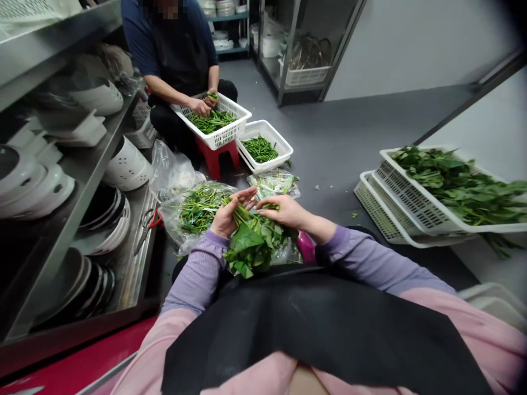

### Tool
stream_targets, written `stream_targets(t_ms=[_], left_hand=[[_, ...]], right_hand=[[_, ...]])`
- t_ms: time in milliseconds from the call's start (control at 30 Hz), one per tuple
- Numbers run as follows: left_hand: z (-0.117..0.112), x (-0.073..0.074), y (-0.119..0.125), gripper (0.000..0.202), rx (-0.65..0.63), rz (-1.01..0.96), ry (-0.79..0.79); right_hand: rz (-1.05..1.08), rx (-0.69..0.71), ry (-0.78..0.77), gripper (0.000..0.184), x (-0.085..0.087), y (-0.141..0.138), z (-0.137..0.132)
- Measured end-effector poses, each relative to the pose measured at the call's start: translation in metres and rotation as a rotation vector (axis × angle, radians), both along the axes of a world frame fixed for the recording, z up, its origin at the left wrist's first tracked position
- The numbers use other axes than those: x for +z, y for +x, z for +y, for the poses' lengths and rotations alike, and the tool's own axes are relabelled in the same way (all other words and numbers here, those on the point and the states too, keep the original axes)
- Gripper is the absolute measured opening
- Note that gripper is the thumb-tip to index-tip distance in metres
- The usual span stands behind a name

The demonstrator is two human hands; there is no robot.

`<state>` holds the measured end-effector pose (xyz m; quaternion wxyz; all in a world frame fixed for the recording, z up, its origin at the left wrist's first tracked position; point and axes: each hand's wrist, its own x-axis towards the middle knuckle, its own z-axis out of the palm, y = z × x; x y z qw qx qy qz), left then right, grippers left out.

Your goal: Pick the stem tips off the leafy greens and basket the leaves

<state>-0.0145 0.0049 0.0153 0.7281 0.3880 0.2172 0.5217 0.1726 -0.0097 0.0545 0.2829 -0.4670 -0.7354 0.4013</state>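
You're in the middle of picking over a bunch of leafy greens, and it sits right over your lap, just beyond the black apron, leaves hanging toward you and stems pointing away. Your left hand has the stem end, fingers wrapped and clamped around the stalks with the thumb lying along the top. Your right hand comes in from the right, wrist level, fingertips drawn together in a pinch on one stem near the top of the bunch; the two hands are almost touching. This looks like the stripping step: one stalk singled out while the rest are held fast. The next move, as I judge it, calls for a clean pull or snap with the right while the left keeps its clamp firm so the bunch doesn't fan out. Just beyond your hands lies a clear plastic bag of green stems on the floor. To the far right, a white basket holds a heap of leaves. Across from you a co-worker's hands work in another white basket of green beans.
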Motion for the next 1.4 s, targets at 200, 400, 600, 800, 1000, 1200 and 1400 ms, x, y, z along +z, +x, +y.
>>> stream_targets(t_ms=[200,400,600,800,1000,1200,1400], left_hand=[[-0.011,-0.004,0.019,0.033,-0.08,-0.064,-0.022],[-0.014,-0.007,0.019,0.034,-0.114,-0.083,-0.115],[-0.016,-0.009,0.024,0.032,-0.094,-0.002,-0.207],[-0.018,-0.005,0.028,0.029,0.009,0.087,-0.243],[-0.024,-0.004,0.036,0.024,0.256,0.189,-0.139],[0.003,-0.005,0.006,0.021,0.465,0.176,-0.165],[0.025,-0.002,-0.039,0.022,0.64,0.631,0.046]], right_hand=[[-0.029,0.021,0.023,0.02,-0.015,-0.024,-0.004],[0.22,-0.095,-0.244,0.027,-0.018,-0.015,-0.01],[0.252,-0.185,-0.193,0.024,-0.024,-0.016,-0.022],[0.063,-0.292,0.064,0.02,-0.031,-0.008,-0.022],[-0.001,-0.282,0.227,0.02,-0.042,-0.01,-0.023],[0.188,-0.554,0.091,0.025,-0.036,0.013,-0.008],[0.287,-0.578,-0.09,0.022,-0.014,0.074,0.02]])
